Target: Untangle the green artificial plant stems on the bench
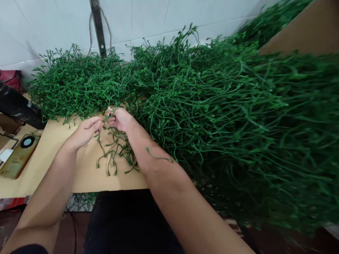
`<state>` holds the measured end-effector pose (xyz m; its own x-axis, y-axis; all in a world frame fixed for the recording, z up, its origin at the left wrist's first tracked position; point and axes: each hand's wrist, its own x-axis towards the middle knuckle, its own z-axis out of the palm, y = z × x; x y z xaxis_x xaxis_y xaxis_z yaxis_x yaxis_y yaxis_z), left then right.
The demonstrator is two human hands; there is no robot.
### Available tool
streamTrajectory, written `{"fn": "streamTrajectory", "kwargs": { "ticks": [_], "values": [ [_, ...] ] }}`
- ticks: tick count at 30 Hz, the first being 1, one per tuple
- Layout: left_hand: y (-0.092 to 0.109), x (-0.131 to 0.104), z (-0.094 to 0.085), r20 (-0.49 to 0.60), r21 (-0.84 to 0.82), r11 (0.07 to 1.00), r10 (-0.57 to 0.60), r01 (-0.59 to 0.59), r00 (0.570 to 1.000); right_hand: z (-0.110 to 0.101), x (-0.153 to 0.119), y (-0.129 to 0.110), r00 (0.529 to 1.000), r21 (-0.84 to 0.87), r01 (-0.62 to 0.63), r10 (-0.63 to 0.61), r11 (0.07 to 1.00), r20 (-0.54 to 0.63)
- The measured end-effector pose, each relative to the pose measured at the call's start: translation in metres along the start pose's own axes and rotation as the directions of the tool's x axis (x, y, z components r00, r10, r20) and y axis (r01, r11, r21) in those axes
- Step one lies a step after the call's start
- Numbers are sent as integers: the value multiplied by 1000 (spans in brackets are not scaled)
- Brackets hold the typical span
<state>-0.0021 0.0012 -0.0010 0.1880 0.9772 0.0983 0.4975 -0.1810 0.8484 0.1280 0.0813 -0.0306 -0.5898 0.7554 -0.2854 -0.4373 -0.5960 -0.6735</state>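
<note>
Over the cardboard, my left hand (pixel 88 129) pinches a thin green plastic stem (pixel 106 118). My right hand (pixel 119 119) is just to its right, its fingers closed on the same stem near its upper end. Several loose green stems (pixel 112 153) with small forked tips lie on the cardboard (pixel 82 169) below my hands. One single stem (pixel 161 158) rests across my right forearm. Just behind my hands is a heap of green stems (pixel 84 84). Exact finger contact is partly hidden.
A far larger pile of green stems (pixel 212 106) fills the right side. On the left are a black bottle (pixel 18 104), a phone (pixel 19 157) and a red bag (pixel 12 80). A metal bar (pixel 98 30) stands against the tiled wall (pixel 148 21). A cardboard flap (pixel 304 31) rises at upper right.
</note>
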Motion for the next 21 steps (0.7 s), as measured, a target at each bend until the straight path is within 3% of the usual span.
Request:
{"fn": "streamTrajectory", "kwargs": {
  "ticks": [3,5,10,15,19,21],
  "values": [
    [-7,1,-7,-202,-108,994,1,-23,979,-1,2,-2,999,37,33,-33,999,-5],
    [-9,0,-11,-252,-178,984,-20,-26,968,-2,1,-2,999,52,44,-44,998,-1],
    [-2,-5,-2,64,-54,992,-110,114,992,-1,-1,-5,996,31,70,-69,997,-51],
    [1,-8,19,204,-51,981,-175,189,963,2,-4,-4,989,-44,94,-99,995,-111],
    [15,-21,18,282,-89,987,-105,135,953,-1,1,-5,981,-24,121,-123,992,-152],
    [27,-34,14,422,-81,994,-38,79,906,-5,6,-6,964,15,160,-153,987,-217]
  ]
}}
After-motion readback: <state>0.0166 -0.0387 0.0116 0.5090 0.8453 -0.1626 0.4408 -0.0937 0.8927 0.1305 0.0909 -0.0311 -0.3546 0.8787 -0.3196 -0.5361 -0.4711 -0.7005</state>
